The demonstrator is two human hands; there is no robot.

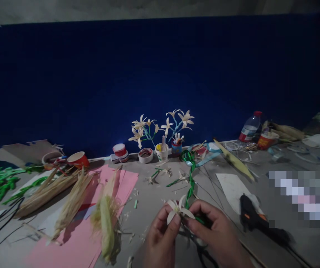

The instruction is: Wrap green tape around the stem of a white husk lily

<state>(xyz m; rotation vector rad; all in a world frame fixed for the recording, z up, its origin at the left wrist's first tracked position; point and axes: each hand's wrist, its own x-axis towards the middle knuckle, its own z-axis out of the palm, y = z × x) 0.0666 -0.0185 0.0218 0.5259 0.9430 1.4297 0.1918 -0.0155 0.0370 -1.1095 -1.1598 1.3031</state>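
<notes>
Close in front of me, a pale flower (177,210) with narrow petals, apparently made of corn husk, is pinched by my left hand (161,234), thumb in front. My right hand (218,232) is closed beside it, fingertips at the flower's base. From those fingers a shiny green ribbon (191,182) runs up the table to a looped bundle, and more green shows in the palm. The flower's stem is hidden by my hands. Dark loops, like scissor handles (204,257), lie beneath the right hand.
Loose flowers (157,175) lie beyond my hands; finished sprays (145,128) stand behind. To the left are dried husks (72,204), a corn cob (107,230) and pink paper (84,245). On the right lie a black glue gun (260,221), white paper (232,188) and a bottle (251,128).
</notes>
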